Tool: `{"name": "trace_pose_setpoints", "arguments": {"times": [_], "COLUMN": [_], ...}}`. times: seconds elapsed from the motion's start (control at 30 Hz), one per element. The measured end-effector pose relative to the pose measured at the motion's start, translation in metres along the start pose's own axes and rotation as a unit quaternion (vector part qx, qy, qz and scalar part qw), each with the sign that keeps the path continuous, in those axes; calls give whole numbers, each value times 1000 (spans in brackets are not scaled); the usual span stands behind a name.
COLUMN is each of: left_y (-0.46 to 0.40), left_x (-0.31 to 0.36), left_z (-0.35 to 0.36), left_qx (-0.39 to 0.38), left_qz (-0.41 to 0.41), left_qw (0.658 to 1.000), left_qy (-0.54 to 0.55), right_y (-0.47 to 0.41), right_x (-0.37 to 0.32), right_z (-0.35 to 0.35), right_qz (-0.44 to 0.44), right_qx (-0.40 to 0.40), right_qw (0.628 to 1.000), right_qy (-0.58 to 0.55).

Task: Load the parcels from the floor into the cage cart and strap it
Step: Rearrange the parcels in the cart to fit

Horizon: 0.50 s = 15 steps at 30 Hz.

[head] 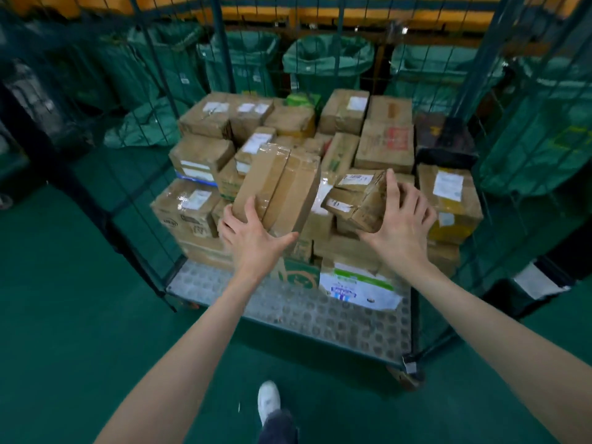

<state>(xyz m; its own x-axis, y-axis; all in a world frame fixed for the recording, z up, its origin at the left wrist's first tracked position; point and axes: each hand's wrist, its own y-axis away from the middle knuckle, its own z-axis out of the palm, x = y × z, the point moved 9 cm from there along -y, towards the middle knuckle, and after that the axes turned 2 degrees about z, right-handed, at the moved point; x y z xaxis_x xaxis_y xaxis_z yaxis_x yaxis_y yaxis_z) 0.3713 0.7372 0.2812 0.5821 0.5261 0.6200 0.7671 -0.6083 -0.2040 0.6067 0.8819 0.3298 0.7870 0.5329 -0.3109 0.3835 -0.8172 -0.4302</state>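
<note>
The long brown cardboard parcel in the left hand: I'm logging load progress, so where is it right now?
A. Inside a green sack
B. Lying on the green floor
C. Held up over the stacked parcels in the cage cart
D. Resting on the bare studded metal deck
C: the left hand grips the long brown cardboard parcel by its lower end, tilted above the stacked parcels in the wire cage cart.

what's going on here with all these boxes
A person is loading cardboard parcels into a wire cage cart. The left hand grips a long taped carton from below, and the right hand grips a smaller labelled box; both are held over the stack of parcels already in the cart. The front strip of the cart's metal floor is bare. No strap is visible. Green sacks hang behind the cage.
</note>
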Motion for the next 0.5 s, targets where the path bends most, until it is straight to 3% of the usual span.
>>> {"name": "trace_pose_setpoints", "arguments": {"times": [0.3, 0.5], "left_y": [-188, -270], "left_x": [0, -7], "left_z": [-37, -54], "left_qx": [11, 20], "left_qz": [28, 40], "left_qw": [999, 999], "left_qy": [25, 24], "right_y": [-140, -205], "right_x": [-83, -121], "right_z": [36, 55], "right_qz": [-11, -37], "right_qx": [67, 110], "right_qw": [998, 993], "right_qy": [4, 14]}}
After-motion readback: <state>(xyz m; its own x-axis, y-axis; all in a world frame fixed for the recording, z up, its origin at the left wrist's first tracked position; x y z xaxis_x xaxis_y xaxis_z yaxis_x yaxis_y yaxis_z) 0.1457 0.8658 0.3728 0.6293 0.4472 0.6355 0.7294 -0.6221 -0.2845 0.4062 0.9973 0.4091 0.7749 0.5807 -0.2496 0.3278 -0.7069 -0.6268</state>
